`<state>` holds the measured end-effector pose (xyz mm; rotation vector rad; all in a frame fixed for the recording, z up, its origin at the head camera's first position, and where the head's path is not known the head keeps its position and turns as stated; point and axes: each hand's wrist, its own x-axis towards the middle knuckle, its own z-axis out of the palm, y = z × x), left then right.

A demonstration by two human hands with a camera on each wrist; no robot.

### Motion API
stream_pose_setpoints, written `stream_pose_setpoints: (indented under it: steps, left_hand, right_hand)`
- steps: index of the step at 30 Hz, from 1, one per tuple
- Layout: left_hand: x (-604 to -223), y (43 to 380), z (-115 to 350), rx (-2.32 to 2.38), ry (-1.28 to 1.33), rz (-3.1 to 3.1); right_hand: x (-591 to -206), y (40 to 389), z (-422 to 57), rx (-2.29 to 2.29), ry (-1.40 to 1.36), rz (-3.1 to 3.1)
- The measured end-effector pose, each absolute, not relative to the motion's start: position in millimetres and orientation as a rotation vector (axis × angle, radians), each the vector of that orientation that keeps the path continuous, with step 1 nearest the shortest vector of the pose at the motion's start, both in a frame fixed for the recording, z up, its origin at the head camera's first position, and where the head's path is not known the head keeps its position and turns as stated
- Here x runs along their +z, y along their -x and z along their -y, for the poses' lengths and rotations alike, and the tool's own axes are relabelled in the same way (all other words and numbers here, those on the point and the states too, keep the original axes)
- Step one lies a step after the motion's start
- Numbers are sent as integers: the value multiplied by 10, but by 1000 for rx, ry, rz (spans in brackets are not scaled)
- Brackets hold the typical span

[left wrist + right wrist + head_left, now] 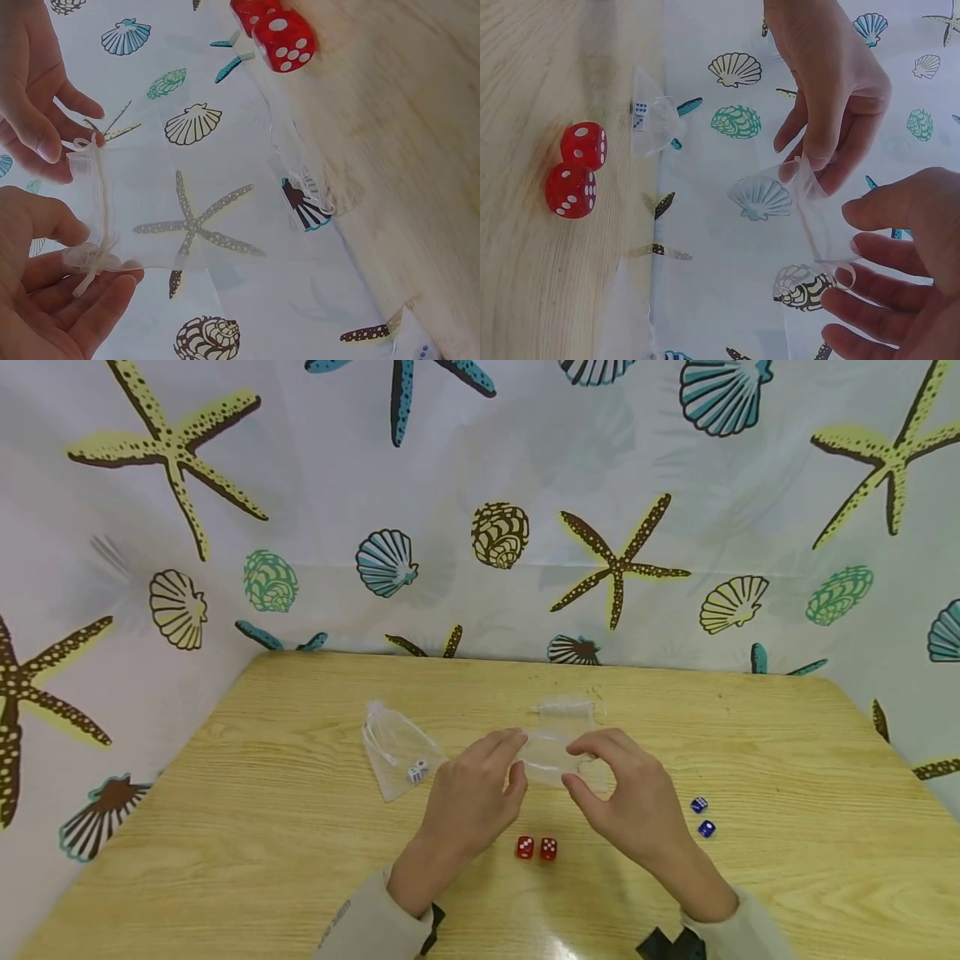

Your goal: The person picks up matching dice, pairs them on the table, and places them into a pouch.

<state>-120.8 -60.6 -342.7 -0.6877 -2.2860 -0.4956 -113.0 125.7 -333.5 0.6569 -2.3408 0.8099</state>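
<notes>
Both hands on one sheer drawstring pouch (142,199), held up off the table (262,827), mid-frame in the head view. Left grip (472,793) is pinching one top corner, thumb against fingers; right grip (637,797) is pinching the other top corner, fingertips by the drawstring (103,195) loop. Two-corner hold probably because the fabric is limp: it pulls the mouth edge taut between the hands and lets the body hang down. The printed cloth (450,460) behind shows through it and I can't see any dice inside. Can't tell whether the mouth is parted. Red dice (549,849) sit side by side on the near side of the hands, likely put there for short reach. Blue dice (707,828) are parked to the right of the right hand, a little apart from each other, presumably so the colors don't mix. Another pouch (566,704) lies on the table beyond the hands, out of the way. Tied-looking bag (384,739) lies off left with white dice (417,769) in its lower corner; its gathered neck would keep them in, position leaves the middle free to work.
</notes>
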Motion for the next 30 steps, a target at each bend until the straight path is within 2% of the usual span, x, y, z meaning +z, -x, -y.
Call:
stream_pose_setpoints:
  steps: [10, 30]
  left_hand:
    - [-3427, 1246, 650, -485, 685, 2300]
    - [-3442, 1265, 701, -533, 764, 2370]
  right_hand:
    - [-3359, 1056, -1351, 836, -648, 2350]
    - [-3727, 1024, -1277, 960, -735, 2751]
